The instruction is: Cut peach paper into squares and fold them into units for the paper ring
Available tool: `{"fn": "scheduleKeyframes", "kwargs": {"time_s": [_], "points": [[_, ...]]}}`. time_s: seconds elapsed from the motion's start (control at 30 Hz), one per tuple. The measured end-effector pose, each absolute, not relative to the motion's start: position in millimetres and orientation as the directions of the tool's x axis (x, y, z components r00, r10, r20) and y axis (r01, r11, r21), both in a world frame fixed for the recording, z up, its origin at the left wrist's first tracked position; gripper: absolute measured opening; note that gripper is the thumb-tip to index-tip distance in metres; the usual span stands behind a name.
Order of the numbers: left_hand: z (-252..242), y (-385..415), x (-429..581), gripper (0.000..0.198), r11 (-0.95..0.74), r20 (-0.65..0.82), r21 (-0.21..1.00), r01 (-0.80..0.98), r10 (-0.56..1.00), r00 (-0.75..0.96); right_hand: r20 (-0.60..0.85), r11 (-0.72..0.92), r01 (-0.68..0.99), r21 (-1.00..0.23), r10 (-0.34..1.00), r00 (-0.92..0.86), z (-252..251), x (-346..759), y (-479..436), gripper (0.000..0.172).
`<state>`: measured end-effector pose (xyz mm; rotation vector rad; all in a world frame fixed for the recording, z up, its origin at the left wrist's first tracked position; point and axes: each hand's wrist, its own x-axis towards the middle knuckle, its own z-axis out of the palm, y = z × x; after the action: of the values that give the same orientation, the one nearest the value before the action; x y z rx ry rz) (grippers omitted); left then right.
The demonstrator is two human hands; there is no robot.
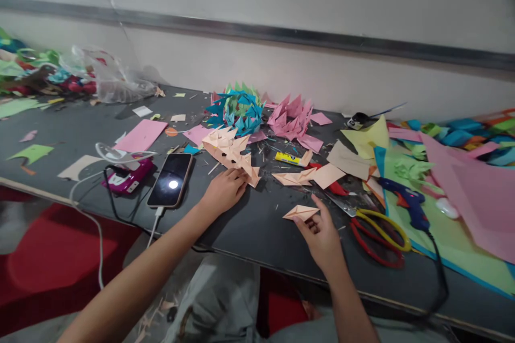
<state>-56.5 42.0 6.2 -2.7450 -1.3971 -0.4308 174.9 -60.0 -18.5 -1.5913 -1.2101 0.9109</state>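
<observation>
My left hand (pixel 226 192) is closed at the near end of a chain of peach folded-paper pieces (pixel 227 146); its fingertips are partly hidden. Between the thumb and fingers of my right hand (pixel 324 236) is a single peach folded paper piece (pixel 301 212), held just above the table. Beyond it lie another folded peach piece (pixel 293 177) and a flat peach paper square (pixel 329 176). A yellow glue stick (pixel 287 158) rests behind these. Scissors with red and yellow handles (pixel 378 233) lie right of my right hand, near a blue glue gun (pixel 408 201).
Spiky rings of blue paper (pixel 241 110) and pink paper (pixel 292 118) stand near the wall. Left of my arm are a phone (pixel 170 179) on a cable and a magenta device (pixel 129 176). Large coloured sheets (pixel 478 187) cover the right side. A plastic bag (pixel 116 83) sits back left.
</observation>
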Motion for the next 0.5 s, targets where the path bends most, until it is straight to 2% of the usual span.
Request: {"fn": "scheduleKeyframes", "kwargs": {"time_s": [0.2, 0.37, 0.5], "points": [[4.3, 38.2, -58.5, 0.026, -0.575, 0.278, 0.131, 0.808, 0.804, 0.526, -0.015, -0.103, 0.363, -0.926, 0.971, 0.237, -13.9, 175.3, -60.4, 0.068], [9.7, 34.0, -57.1, 0.022, -0.551, 0.231, 0.224, 0.804, 0.831, 0.505, -0.019, -0.105, 0.308, -0.946, 0.963, 0.268, -15.6, 173.6, -60.2, 0.071], [11.8, 20.6, -58.0, 0.020, -0.531, 0.214, 0.268, 0.804, 0.846, 0.488, 0.053, -0.059, 0.317, -0.947, 0.941, 0.334, -17.6, 175.3, -58.8, 0.071]]}}
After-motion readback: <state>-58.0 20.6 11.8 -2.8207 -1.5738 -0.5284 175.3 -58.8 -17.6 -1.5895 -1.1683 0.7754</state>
